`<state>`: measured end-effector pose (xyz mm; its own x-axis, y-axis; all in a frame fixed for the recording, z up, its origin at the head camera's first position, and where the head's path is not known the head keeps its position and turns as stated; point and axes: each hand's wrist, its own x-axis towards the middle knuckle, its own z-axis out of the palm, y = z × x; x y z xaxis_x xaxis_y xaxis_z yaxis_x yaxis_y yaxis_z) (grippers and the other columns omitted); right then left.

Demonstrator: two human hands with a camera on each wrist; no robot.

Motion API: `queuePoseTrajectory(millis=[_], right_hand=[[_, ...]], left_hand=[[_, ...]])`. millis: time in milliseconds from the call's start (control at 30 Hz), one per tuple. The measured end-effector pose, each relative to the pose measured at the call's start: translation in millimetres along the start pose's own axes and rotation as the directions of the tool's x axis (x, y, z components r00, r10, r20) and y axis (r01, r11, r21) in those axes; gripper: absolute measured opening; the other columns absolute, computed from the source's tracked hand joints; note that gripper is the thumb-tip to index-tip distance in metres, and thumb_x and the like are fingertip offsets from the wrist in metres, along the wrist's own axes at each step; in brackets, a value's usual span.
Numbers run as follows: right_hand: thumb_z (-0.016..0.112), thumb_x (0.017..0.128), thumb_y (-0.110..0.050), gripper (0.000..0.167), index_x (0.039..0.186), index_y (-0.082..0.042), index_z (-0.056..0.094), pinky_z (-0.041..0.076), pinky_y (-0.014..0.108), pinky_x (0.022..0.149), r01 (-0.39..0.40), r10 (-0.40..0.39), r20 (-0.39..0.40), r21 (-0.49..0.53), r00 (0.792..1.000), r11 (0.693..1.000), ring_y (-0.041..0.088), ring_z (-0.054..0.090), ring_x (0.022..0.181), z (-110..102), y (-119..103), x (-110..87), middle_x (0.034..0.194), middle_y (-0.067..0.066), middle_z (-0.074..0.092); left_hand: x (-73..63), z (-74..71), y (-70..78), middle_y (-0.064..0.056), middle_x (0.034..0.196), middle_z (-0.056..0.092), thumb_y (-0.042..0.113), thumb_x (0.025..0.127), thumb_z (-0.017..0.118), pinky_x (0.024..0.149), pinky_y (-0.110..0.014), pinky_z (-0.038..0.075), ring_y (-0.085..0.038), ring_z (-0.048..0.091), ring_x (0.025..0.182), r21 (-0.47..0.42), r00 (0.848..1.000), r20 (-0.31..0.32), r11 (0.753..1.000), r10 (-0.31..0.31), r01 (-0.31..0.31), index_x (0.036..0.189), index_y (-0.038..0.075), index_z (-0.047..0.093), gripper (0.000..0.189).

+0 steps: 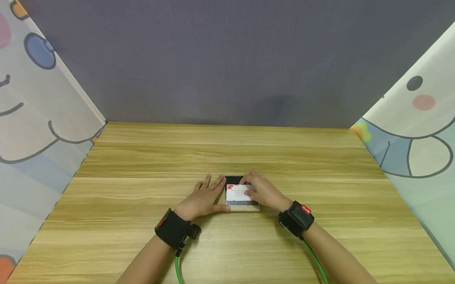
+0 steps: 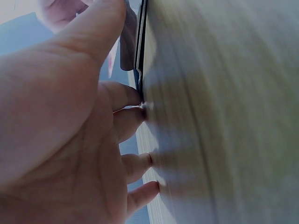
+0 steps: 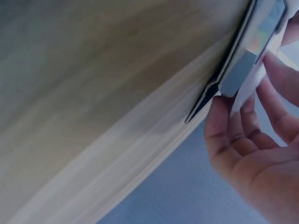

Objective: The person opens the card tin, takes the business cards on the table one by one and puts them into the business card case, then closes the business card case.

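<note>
A flat, shiny business card case lies opened on the table, its dark part toward the far side. Over it is a white business card with red print and a floral corner. My right hand pinches this card at its right side; in the right wrist view the card tilts away from the silver case. My left hand lies along the case's left side with fingers straight, thumb at the near corner and index finger by the far corner. In the left wrist view its fingertips touch the tabletop.
The wood-grain table reaches back to a dark grey panel. Cartoon-printed sheets flank both sides. Each wrist wears a black camera band with a green cable trailing toward me.
</note>
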<state>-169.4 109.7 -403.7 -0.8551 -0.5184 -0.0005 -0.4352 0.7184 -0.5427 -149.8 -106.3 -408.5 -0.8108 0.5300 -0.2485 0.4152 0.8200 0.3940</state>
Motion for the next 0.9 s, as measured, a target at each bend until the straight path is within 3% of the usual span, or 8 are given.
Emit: queuePoseTrajectory(millis=[333, 533, 633, 800, 900], right_hand=[[0.065, 0.082, -0.004, 0.019, 0.101, -0.004, 0.063, 0.048, 0.036, 0.080, 0.027, -0.027, 0.026, -0.008, 0.999, 1.000, 0.022, 0.056, 0.094, 1, 1, -4.0, 0.101, 0.008, 0.059], [0.064, 0.085, -0.009, 0.021, 0.104, -0.003, 0.064, 0.044, 0.035, 0.080, 0.018, -0.016, 0.042, -0.035, 0.999, 0.999, 0.022, 0.050, 0.094, 0, -1, -10.4, 0.103, 0.008, 0.060], [0.067, 0.083, -0.017, 0.032, 0.111, -0.002, 0.061, 0.044, 0.038, 0.085, 0.024, -0.021, 0.067, -0.046, 0.998, 0.999, 0.023, 0.049, 0.100, -2, 0, -14.8, 0.110, 0.009, 0.059], [0.077, 0.072, -0.028, 0.064, 0.123, 0.001, 0.053, 0.042, 0.043, 0.090, 0.031, -0.026, 0.118, -0.039, 0.993, 0.999, 0.028, 0.047, 0.110, -6, 1, -23.4, 0.120, 0.013, 0.051], [0.079, 0.070, -0.026, 0.069, 0.126, 0.001, 0.051, 0.042, 0.042, 0.090, 0.038, -0.030, 0.123, -0.061, 0.992, 0.997, 0.026, 0.046, 0.109, -6, 2, -26.6, 0.120, 0.013, 0.048]], left_hand=[[0.1, 0.3, -1.0, -0.004, 0.155, 0.008, 0.058, 0.084, 0.051, 0.110, -0.055, 0.014, -0.038, 0.001, 0.140, 0.004, 1.000, 0.006, 1.000, -0.003, 0.003, 0.148, 0.010, 0.014, 0.088], [1.0, 1.4, -2.0, -0.002, 0.155, 0.007, 0.058, 0.084, 0.051, 0.110, -0.054, 0.013, -0.037, 0.000, 0.140, 0.000, 1.000, 0.009, 1.000, -0.004, 0.004, 0.148, 0.011, 0.014, 0.088], [1.1, 1.8, -1.8, -0.002, 0.155, 0.006, 0.058, 0.084, 0.051, 0.111, -0.054, 0.013, -0.037, 0.000, 0.140, 0.000, 1.000, 0.014, 1.000, -0.003, 0.003, 0.148, 0.011, 0.014, 0.087], [1.5, 1.8, -2.0, -0.003, 0.155, 0.006, 0.058, 0.084, 0.050, 0.111, -0.054, 0.013, -0.037, 0.000, 0.140, 0.018, 1.000, 0.017, 1.000, -0.001, 0.001, 0.148, 0.011, 0.013, 0.087], [1.8, 1.8, -2.6, -0.003, 0.155, 0.006, 0.059, 0.084, 0.049, 0.111, -0.054, 0.013, -0.038, 0.001, 0.140, 0.028, 1.000, 0.013, 1.000, 0.002, -0.002, 0.148, 0.011, 0.013, 0.087]])
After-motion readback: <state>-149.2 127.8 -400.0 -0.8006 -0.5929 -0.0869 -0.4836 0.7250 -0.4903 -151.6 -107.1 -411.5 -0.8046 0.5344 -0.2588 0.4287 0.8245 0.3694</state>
